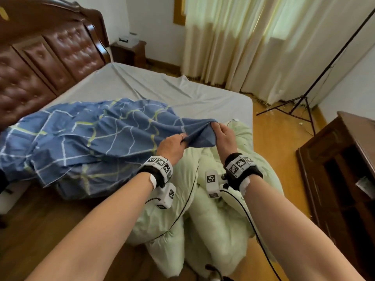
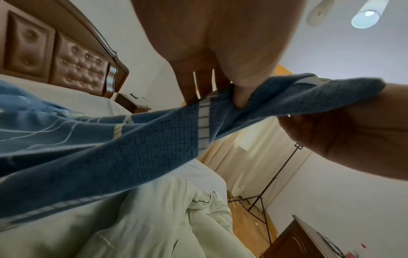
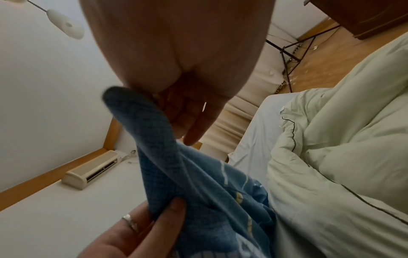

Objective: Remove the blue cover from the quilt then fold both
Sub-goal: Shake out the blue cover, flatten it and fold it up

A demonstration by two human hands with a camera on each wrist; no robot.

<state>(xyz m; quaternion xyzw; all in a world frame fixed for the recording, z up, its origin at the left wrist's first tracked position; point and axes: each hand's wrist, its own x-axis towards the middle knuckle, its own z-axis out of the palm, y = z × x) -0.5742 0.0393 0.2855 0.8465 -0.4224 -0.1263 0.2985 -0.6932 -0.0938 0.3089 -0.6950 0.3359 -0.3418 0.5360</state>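
Observation:
The blue cover (image 1: 91,138), checked with white and yellow lines, lies crumpled across the left half of the bed. One end of it is lifted between my hands. My left hand (image 1: 182,140), a ring on one finger, pinches the cloth (image 2: 132,148) between thumb and fingers. About a hand's width to the right, my right hand (image 1: 216,127) grips the same edge (image 3: 198,192). The pale green quilt (image 1: 213,216) is heaped below my wrists at the bed's near right corner, spilling to the floor, out of the cover. In the right wrist view the quilt (image 3: 342,157) fills the right side.
A grey sheet (image 1: 162,88) covers the mattress, with a tufted brown headboard (image 1: 40,63) at the left. A nightstand (image 1: 129,51) and curtains (image 1: 243,43) stand behind the bed. A black tripod stand (image 1: 304,102) and a dark wooden cabinet (image 1: 341,169) are on the right, on the wood floor.

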